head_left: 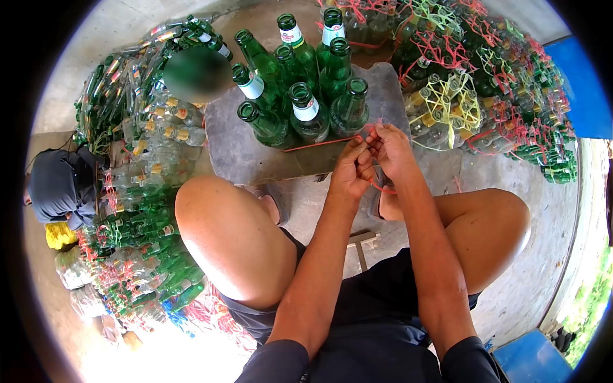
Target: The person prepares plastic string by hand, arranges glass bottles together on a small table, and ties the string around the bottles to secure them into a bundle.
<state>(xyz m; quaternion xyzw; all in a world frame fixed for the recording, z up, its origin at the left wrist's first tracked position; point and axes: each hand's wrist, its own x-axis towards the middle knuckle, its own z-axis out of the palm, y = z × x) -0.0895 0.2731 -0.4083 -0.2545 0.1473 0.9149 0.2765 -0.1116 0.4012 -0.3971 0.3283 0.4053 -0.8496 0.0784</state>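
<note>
Several green glass bottles [350, 112] stand upright in a tight cluster on a low grey slab [233, 150], some with white neck labels. Red string [317, 145] runs low along the cluster's near side to my hands. My left hand [353, 167] is closed in a pinch on the string at the near right of the bottles. Close against it, my right hand [391, 152] also pinches the string, with its fingertips almost touching the left ones. A loose tail of string hangs below the hands. The fingers partly hide the string between them.
Bundled bottles [447, 105] tied with red and yellow string crowd the right side. More bottles [150, 210] are piled along the left, where a person in dark clothing [64, 185] is partly visible. My knees flank the slab. A small wooden frame [364, 242] is below my hands.
</note>
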